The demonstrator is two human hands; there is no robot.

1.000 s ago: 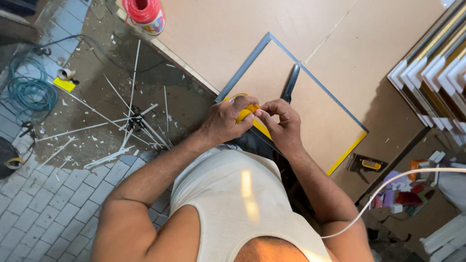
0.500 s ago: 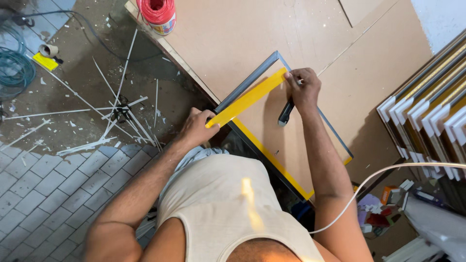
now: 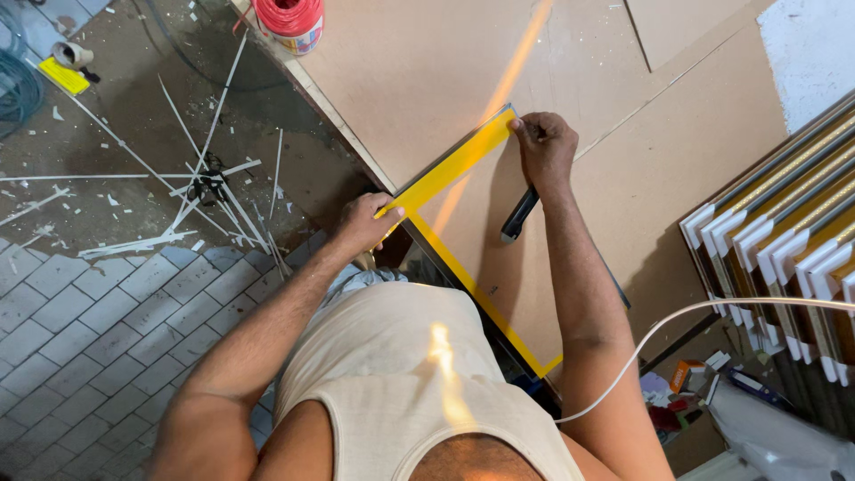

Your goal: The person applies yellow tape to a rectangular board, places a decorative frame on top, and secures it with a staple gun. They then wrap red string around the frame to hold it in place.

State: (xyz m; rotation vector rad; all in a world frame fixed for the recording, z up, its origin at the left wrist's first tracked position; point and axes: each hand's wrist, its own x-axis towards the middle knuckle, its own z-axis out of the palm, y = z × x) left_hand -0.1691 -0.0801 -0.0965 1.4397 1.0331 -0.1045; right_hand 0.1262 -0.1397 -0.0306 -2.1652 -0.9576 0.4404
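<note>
A brown backing board in a thin grey frame [image 3: 499, 240] lies on the brown worktable [image 3: 419, 80]. A strip of yellow tape [image 3: 450, 167] is stretched along the frame's left edge, and more yellow tape [image 3: 481, 298] runs along the near edge. My left hand [image 3: 363, 223] pinches the near end of the stretched strip at the frame's corner. My right hand [image 3: 545, 147] presses the strip's far end at the far corner. It also holds a black utility knife [image 3: 519, 216] that points back toward me.
A red spool of twine [image 3: 289, 20] stands at the table's far edge. Thin white strips [image 3: 191, 178] litter the dirty floor on the left. Stacked gold and white frame mouldings [image 3: 784, 232] lean at the right. A white cable [image 3: 686, 321] crosses my right arm.
The two hands were together at the near corner a second ago. The right hand has since drawn the yellow tape out along the frame's edge to the far corner.
</note>
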